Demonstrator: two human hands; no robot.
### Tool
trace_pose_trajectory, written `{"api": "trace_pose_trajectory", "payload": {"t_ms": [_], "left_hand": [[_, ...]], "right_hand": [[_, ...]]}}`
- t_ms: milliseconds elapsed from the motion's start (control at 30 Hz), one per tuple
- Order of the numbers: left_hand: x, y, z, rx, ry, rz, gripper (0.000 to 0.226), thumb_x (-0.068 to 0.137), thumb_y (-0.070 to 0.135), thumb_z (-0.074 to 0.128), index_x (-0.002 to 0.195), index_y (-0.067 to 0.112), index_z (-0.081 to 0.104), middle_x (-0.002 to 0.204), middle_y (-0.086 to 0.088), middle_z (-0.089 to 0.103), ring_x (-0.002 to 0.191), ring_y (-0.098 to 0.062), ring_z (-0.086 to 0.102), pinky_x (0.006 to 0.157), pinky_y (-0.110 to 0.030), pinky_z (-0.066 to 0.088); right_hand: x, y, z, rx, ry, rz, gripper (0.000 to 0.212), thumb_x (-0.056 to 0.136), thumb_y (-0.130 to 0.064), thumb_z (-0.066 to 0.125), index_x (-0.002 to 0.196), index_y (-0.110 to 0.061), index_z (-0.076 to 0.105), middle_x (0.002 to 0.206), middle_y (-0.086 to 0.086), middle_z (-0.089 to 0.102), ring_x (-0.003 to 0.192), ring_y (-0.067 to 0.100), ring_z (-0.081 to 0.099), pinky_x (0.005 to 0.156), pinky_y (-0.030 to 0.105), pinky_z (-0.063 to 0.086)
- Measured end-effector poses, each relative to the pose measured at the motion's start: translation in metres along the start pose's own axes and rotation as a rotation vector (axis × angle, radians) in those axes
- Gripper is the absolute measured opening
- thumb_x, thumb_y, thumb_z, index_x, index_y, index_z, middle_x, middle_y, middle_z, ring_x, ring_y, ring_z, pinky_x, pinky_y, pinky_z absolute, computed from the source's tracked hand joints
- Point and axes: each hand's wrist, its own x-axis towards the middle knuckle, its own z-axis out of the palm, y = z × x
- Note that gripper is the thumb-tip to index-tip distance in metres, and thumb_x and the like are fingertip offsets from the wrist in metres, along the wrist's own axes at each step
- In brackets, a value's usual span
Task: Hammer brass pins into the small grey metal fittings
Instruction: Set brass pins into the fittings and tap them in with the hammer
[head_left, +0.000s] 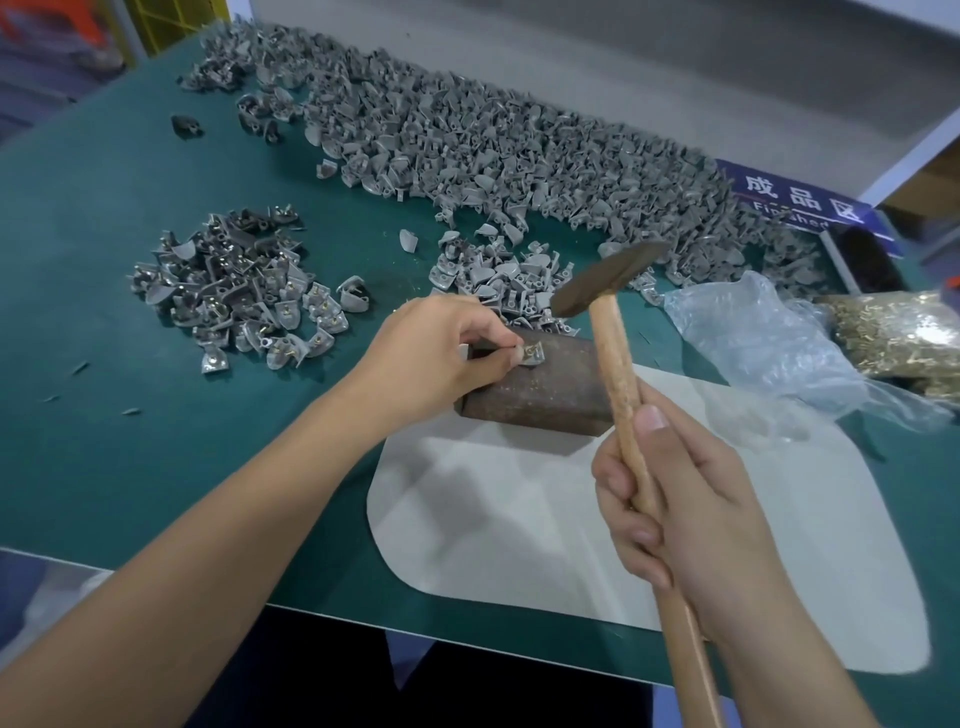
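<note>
Nearest us, the right hand (691, 499) is wrapped tight around the wooden handle of the hammer (618, 353), thumb laid up along the shaft. Above that grip the dark head hangs raised and tilted, up and a touch to the right of the target. Just beyond and to the left, the left hand (441, 353) pinches a single grey fitting (531, 353) between thumb and fingertips, holding it down on top of the rusty steel block (540, 395). A glint of brass shows in the fitting, so the pin looks seated and waiting. This reads as the strike step: part steadied, hammer cocked. The next move calls for a short, square blow onto the pin, landing clear of those pinching fingertips right beside it. Left of the holding hand lies a pile of pinned fittings (239, 291); beyond the block, the big heap of blank fittings (519, 150). Out right of the hammer grip, a bag of brass pins (904, 338) sits on the counter (104, 441).
</note>
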Motion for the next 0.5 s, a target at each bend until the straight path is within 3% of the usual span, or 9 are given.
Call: {"api": "trace_pose_trajectory", "payload": {"t_ms": [100, 300, 500], "left_hand": [[0.0004, -0.0008, -0.0005, -0.017, -0.004, -0.022, 0.003, 0.085, 0.036, 0.077, 0.087, 0.036, 0.079, 0.089, 0.013, 0.073, 0.090, -0.011, 0.069, 0.087, -0.044, 0.057], [0.0003, 0.0004, -0.0005, -0.009, 0.001, -0.020, 0.003, 0.087, 0.032, 0.079, 0.089, 0.030, 0.080, 0.090, 0.010, 0.073, 0.089, -0.015, 0.069, 0.086, -0.043, 0.056], [-0.0025, 0.0040, 0.0011, 0.041, 0.096, 0.025, 0.008, 0.081, 0.026, 0.084, 0.087, 0.029, 0.078, 0.075, 0.014, 0.056, 0.076, -0.005, 0.052, 0.067, -0.030, 0.042]], "right_hand": [[0.0017, 0.0030, -0.0015, -0.034, -0.038, 0.088, 0.038, 0.100, -0.044, 0.049, 0.133, -0.039, 0.068, 0.070, 0.001, 0.047, 0.046, 0.011, 0.030, 0.042, 0.015, 0.033], [0.0013, 0.0029, -0.0015, -0.020, -0.049, 0.093, 0.039, 0.099, -0.046, 0.049, 0.134, -0.044, 0.067, 0.069, -0.001, 0.046, 0.046, 0.010, 0.030, 0.041, 0.015, 0.032], [0.0015, 0.0020, -0.0011, -0.016, -0.045, 0.095, 0.040, 0.098, -0.046, 0.050, 0.134, -0.044, 0.067, 0.069, 0.000, 0.046, 0.046, 0.010, 0.030, 0.041, 0.015, 0.032]]}}
